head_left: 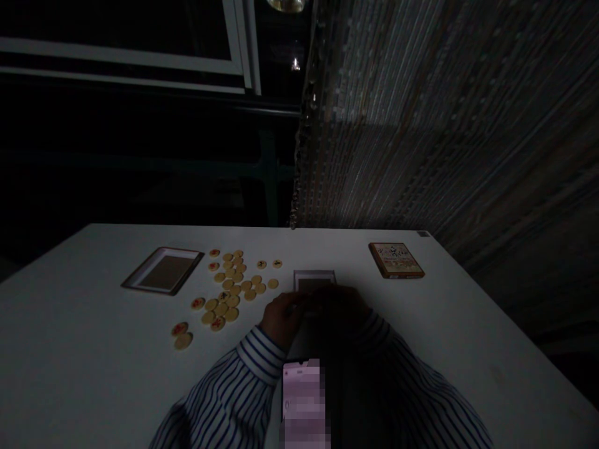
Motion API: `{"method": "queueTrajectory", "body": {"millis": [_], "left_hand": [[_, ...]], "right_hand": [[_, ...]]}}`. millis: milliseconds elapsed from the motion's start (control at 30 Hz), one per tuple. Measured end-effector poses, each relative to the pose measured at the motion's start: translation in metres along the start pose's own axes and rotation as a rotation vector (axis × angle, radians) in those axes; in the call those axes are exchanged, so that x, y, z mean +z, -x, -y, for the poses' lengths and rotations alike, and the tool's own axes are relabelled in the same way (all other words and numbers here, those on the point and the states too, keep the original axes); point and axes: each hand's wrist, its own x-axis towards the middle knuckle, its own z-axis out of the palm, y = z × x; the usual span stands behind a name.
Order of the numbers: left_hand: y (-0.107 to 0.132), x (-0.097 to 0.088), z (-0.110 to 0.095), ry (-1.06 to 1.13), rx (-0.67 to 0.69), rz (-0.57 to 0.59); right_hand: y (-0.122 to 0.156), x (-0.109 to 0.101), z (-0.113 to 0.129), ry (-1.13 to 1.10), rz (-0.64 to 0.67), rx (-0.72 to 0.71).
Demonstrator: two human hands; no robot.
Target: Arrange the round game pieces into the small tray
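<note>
My left hand (pixel 282 317) is at the near edge of a small open box (pixel 336 275) in the middle of the table. Its fingers are curled together; anything between them is lost in the dark. Close beside it, my right hand (pixel 347 308) lies in deep shadow over the same box, its fingers hard to make out. To the left of the hands several round wooden Chinese chess pieces (pixel 221 308) lie scattered, most showing blank sides. A few carry red characters, such as one piece (pixel 180 328) at the near left, and others carry black ones.
An open shallow box part (pixel 133 282) lies on the left of the white table (pixel 93 374). At the far right sits a printed box (pixel 395 259). A lit phone (pixel 302 386) lies between my forearms. A string curtain (pixel 374 156) hangs behind the table.
</note>
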Motion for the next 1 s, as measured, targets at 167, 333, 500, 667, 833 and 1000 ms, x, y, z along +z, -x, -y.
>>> {"method": "queueTrajectory", "body": {"millis": [167,333,500,667,833,1000], "left_hand": [[-0.0015,-0.0013,-0.0047,0.081,-0.071,-0.022],[-0.0016,0.0006,-0.0046,0.123,-0.143,-0.041],[-0.0006,0.0002,-0.0039,0.130,-0.151,-0.054],[-0.0010,-0.0014,-0.0062,0.126,-0.159,-0.036],[-0.0003,-0.0009,-0.0056,0.103,-0.132,-0.033],[0.0000,-0.0009,0.0000,0.020,-0.120,-0.097]], "right_hand": [[-0.0009,0.0019,0.0013,0.024,0.001,-0.051],[-0.0032,0.0051,0.0012,0.163,-0.004,-0.139],[-0.0029,0.0066,0.0020,0.215,-0.034,-0.308],[-0.0043,0.0049,0.0013,0.298,-0.040,-0.429],[-0.0054,0.0054,-0.0011,0.340,-0.052,-0.446],[-0.0064,0.0052,-0.0047,0.377,-0.061,-0.430]]}}
